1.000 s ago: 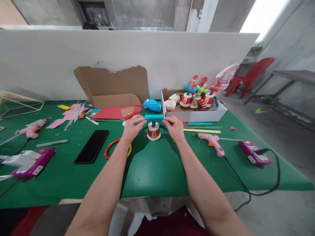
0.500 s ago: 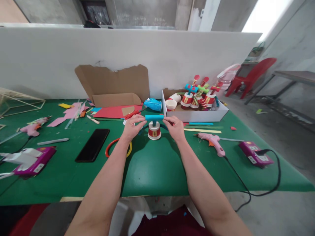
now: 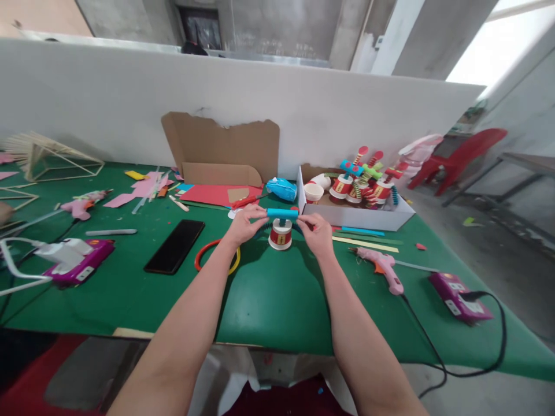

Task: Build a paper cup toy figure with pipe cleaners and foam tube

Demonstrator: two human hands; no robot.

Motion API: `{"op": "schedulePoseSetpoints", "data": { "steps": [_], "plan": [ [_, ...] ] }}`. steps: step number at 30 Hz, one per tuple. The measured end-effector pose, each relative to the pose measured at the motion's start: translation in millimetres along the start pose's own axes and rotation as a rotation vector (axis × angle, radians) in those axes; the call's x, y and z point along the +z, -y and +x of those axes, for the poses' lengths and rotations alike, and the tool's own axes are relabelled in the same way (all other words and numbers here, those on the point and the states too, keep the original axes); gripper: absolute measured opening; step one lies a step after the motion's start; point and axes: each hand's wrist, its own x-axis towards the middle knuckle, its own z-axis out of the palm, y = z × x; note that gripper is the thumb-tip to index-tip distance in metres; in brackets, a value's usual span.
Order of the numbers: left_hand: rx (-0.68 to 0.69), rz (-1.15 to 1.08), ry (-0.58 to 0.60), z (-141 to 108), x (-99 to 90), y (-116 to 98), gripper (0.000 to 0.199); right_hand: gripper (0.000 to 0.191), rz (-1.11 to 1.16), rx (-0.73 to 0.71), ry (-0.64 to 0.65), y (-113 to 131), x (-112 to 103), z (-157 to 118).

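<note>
Between my hands is a blue paper tube [image 3: 282, 214], lying level on top of a dark folded-paper stem. That stem rises from an upturned paper cup [image 3: 280, 236] wrapped in a red and gold band, which stands on the table. My left hand [image 3: 247, 223] pinches the tube's left end. At its right end, the fingers of my right hand [image 3: 316, 232] are closed on the tube too. Dark pleated paper strips stick out from both sides of the cup, partly hidden by my hands. Just left of my left forearm lies a red and yellow ring [image 3: 207, 252].
A white box [image 3: 359, 216] of similar cup figures stands at the back right. Pink glue guns [image 3: 384, 266] and purple power strips [image 3: 460, 297] lie on both sides. A black phone [image 3: 174, 247] rests at left, before paper scraps and a cardboard piece [image 3: 225, 147].
The camera view has shifted, so the scene sits farther right in the picture. Both hands still hold the blue tube's ends on the cup figure, with little other visible change.
</note>
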Motion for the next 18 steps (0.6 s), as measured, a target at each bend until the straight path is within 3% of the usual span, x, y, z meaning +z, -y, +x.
{"op": "schedulePoseSetpoints", "data": {
  "steps": [18],
  "plan": [
    [0.035,0.055,-0.023,-0.9,4.4,0.4,0.011,0.016,-0.015,0.042,0.028,1.4,-2.6,-4.2]
  ]
}}
